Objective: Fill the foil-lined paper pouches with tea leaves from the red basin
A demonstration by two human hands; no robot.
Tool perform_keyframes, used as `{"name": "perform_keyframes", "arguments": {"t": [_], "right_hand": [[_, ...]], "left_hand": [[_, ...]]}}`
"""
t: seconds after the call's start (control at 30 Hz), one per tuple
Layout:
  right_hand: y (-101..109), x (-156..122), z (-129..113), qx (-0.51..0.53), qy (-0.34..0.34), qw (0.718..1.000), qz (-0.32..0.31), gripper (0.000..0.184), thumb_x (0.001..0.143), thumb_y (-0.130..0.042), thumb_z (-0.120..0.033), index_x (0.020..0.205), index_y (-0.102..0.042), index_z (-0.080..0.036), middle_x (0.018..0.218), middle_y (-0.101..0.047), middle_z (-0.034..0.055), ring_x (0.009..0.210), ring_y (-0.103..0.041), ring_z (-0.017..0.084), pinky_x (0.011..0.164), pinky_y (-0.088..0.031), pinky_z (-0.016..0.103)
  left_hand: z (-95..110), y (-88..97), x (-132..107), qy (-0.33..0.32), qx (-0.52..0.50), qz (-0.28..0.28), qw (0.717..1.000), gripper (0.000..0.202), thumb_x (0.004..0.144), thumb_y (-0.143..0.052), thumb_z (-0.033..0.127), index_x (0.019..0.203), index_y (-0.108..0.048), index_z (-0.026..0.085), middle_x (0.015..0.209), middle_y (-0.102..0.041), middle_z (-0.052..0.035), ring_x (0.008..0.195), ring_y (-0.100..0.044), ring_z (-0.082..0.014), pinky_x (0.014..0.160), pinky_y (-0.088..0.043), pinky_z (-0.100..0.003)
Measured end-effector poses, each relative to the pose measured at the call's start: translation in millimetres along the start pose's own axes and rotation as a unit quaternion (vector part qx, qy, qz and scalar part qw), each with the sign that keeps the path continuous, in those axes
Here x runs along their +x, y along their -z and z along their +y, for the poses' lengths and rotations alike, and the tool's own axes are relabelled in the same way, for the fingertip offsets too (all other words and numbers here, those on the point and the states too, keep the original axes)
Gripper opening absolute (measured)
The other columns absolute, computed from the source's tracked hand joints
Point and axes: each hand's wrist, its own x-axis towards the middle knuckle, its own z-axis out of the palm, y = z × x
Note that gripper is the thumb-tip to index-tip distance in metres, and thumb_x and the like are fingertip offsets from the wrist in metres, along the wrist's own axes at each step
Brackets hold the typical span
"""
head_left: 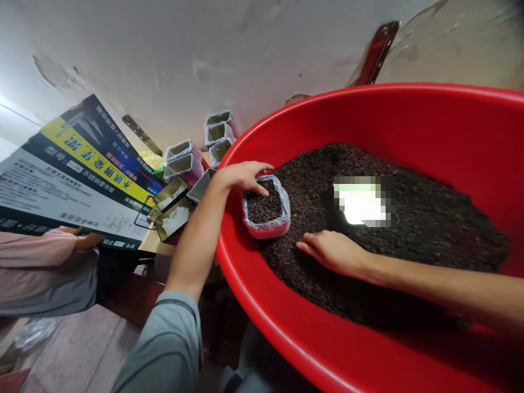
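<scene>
A big red basin (409, 125) holds a heap of dark loose tea leaves (434, 229). A small box lined with a clear plastic bag (266, 210) stands in the leaves at the basin's left side, filled with the same dark leaves. My left hand (243, 176) reaches over the rim and grips the box's far edge with its fingers curled on the bag's lip. My right hand (333, 251) lies palm down on the leaves just right of the box, fingers together and pressed into the heap.
Several bag-lined small boxes (184, 161) and open tins (172, 210) stand on a table left of the basin. A large printed cardboard sheet (73, 169) leans behind them. Another person's sleeve and hand (53, 256) show at far left. A blurred bright patch (362, 202) lies on the leaves.
</scene>
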Motion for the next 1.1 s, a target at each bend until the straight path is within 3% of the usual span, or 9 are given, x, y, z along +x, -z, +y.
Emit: {"name": "perform_keyframes", "arguments": {"t": [0.1, 0.2, 0.37, 0.5, 0.63, 0.77, 0.87, 1.0, 1.1], "right_hand": [[35.2, 9.8, -7.7, 0.206, -0.021, 0.967, 0.149, 0.049, 0.104, -0.039, -0.055, 0.068, -0.049, -0.023, 0.064, -0.058, 0.0027, 0.058, -0.054, 0.017, 0.057, -0.036, 0.03], [72.9, 37.8, -34.7, 0.439, -0.007, 0.862, 0.254, 0.05, 0.096, -0.047, -0.066, 0.071, -0.05, -0.024, 0.056, -0.045, -0.0025, 0.049, -0.039, 0.013, 0.049, -0.031, 0.029], [97.1, 110.4, -93.0, 0.677, 0.056, 0.683, 0.267, 0.032, 0.086, -0.055, -0.05, 0.07, -0.044, -0.025, 0.053, -0.034, -0.0067, 0.043, -0.028, 0.011, 0.044, -0.026, 0.027], [88.9, 143.6, -110.6, 0.736, 0.076, 0.623, 0.254, 0.026, 0.079, -0.051, -0.043, 0.067, -0.036, -0.026, 0.057, -0.037, -0.0049, 0.049, -0.035, 0.012, 0.05, -0.037, 0.028], [83.8, 145.4, -108.3, 0.714, 0.104, 0.643, 0.257, 0.028, 0.078, -0.048, -0.048, 0.066, -0.037, -0.026, 0.063, -0.047, -0.0002, 0.064, -0.051, 0.017, 0.062, -0.048, 0.032], [93.6, 134.4, -103.9, 0.65, 0.131, 0.709, 0.24, 0.044, 0.083, -0.041, -0.067, 0.069, -0.044, -0.026, 0.071, -0.058, 0.0052, 0.08, -0.062, 0.023, 0.072, -0.052, 0.038], [105.4, 114.0, -92.6, 0.587, 0.131, 0.753, 0.267, 0.055, 0.085, -0.037, -0.077, 0.074, -0.052, -0.025, 0.082, -0.065, 0.0081, 0.093, -0.066, 0.025, 0.084, -0.054, 0.042], [101.0, 62.6, -54.5, 0.511, 0.123, 0.771, 0.361, 0.04, 0.093, -0.042, -0.06, 0.092, -0.06, -0.024, 0.107, -0.07, 0.0088, 0.111, -0.066, 0.026, 0.104, -0.05, 0.047], [72.3, 22.2, -15.6, 0.326, 0.056, 0.883, 0.333, 0.031, 0.097, -0.049, -0.05, 0.106, -0.062, -0.023, 0.111, -0.07, 0.0099, 0.111, -0.066, 0.028, 0.104, -0.051, 0.047]], "left_hand": [[-15.0, 1.3, 3.9, -0.039, -0.069, 0.042, 0.996, 0.086, 0.078, -0.08, 0.021, 0.156, -0.044, 0.015, 0.151, -0.058, -0.0161, 0.136, -0.058, -0.0257, 0.111, -0.046, -0.033], [-26.6, 3.0, 7.4, -0.013, -0.122, 0.145, 0.982, 0.067, 0.086, -0.067, 0.01, 0.15, -0.05, 0.011, 0.137, -0.067, -0.0165, 0.121, -0.065, -0.0211, 0.102, -0.051, -0.031], [-19.2, 2.7, 6.3, 0.066, -0.166, 0.196, 0.964, 0.049, 0.089, -0.057, -0.002, 0.137, -0.062, 0.009, 0.116, -0.075, -0.0115, 0.099, -0.069, -0.0141, 0.087, -0.053, -0.021], [-8.4, 0.0, 0.5, 0.11, -0.171, 0.184, 0.962, 0.046, 0.087, -0.052, -0.005, 0.126, -0.069, 0.01, 0.1, -0.075, -0.006, 0.07, -0.065, -0.0114, 0.065, -0.051, -0.02], [-9.1, -1.2, -1.3, 0.122, -0.203, 0.167, 0.957, 0.053, 0.083, -0.046, -0.008, 0.129, -0.068, 0.009, 0.093, -0.074, -0.0048, 0.064, -0.062, -0.0109, 0.06, -0.05, -0.02], [-10.5, -0.1, 2.4, 0.135, -0.239, 0.189, 0.943, 0.047, 0.089, -0.047, 0.002, 0.13, -0.067, 0.011, 0.101, -0.075, -0.0076, 0.076, -0.068, -0.016, 0.068, -0.057, -0.026], [-4.5, -1.3, 1.2, 0.134, -0.205, 0.23, 0.942, 0.045, 0.093, -0.05, 0.006, 0.135, -0.065, 0.011, 0.114, -0.076, -0.0105, 0.093, -0.072, -0.0193, 0.085, -0.058, -0.03], [0.8, -9.6, -14.6, 0.036, -0.075, 0.233, 0.969, 0.048, 0.095, -0.065, 0.019, 0.141, -0.06, 0.009, 0.131, -0.072, -0.0141, 0.119, -0.067, -0.0219, 0.109, -0.048, -0.033], [-4.9, -14.8, -28.6, 0.034, -0.008, 0.157, 0.987, 0.061, 0.091, -0.074, 0.027, 0.144, -0.055, 0.005, 0.143, -0.064, -0.0195, 0.129, -0.063, -0.0268, 0.115, -0.045, -0.038]]}}
